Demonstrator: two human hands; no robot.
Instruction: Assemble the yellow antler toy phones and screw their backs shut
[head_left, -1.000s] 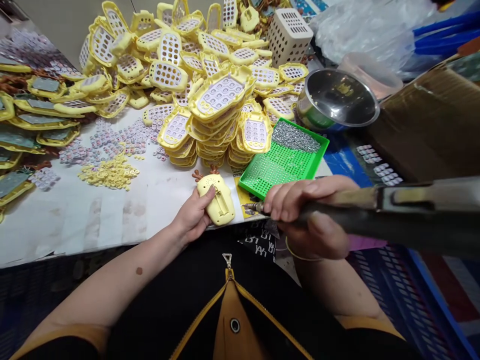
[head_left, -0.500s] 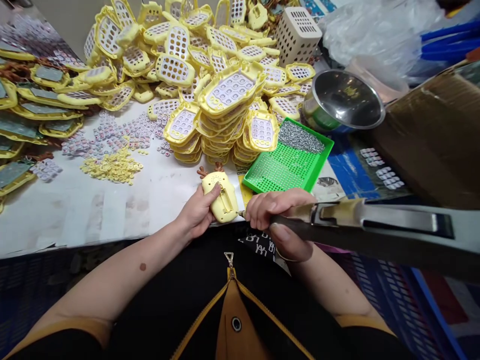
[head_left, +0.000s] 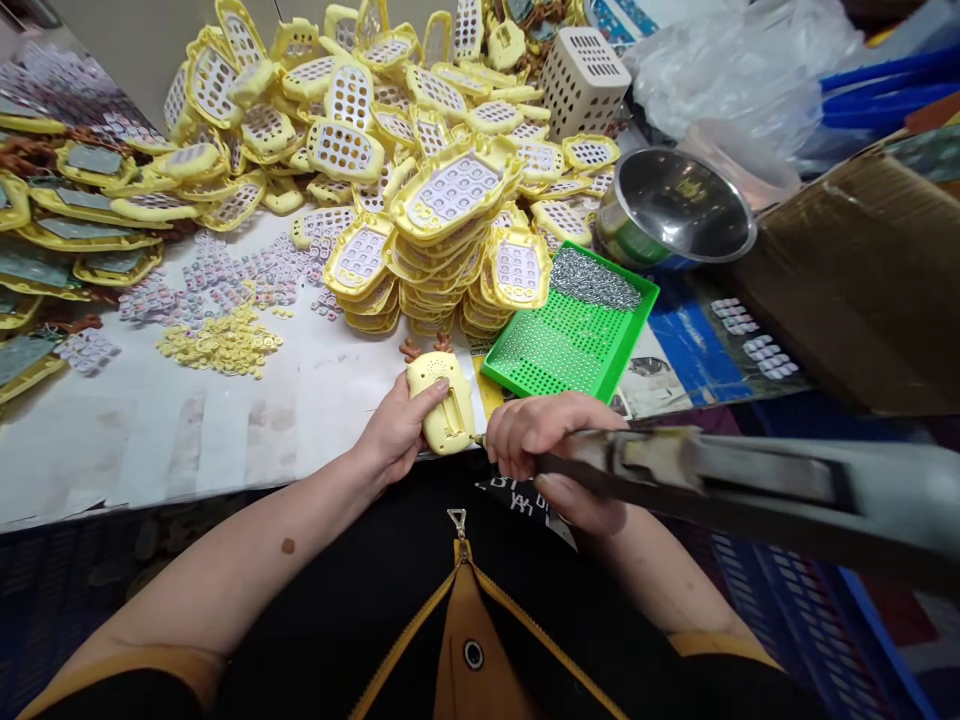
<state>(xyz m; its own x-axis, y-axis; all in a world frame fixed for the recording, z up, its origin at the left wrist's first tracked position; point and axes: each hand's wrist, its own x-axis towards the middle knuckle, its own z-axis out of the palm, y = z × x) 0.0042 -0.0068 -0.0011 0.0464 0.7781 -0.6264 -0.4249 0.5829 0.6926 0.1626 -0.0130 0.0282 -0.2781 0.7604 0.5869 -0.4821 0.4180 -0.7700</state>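
My left hand (head_left: 401, 425) is closed around a yellow plastic toy phone (head_left: 442, 418) with brown antlers. Its back faces up, with speaker holes and an uncovered battery compartment, and my thumb presses beside that compartment. In my right hand (head_left: 551, 435) is a power screwdriver (head_left: 667, 465), its long body stretching off to the right and blurred. The bit meets the lower right corner of the toy phone's back, or sits very close to it; I cannot tell whether a screw is there.
Behind my hands are a green tray (head_left: 600, 375) of screws and stacked yellow shells (head_left: 450, 195) with button pads. Further left lie yellow button pieces (head_left: 221, 340) and shells with circuit boards (head_left: 82, 245). A steel bowl (head_left: 675, 215) and a cardboard box (head_left: 847, 290) stand right.
The view has shifted slightly. The toy phone and both hands stay nearly in place, while the screwdriver's rear end has tilted a little lower at the right.
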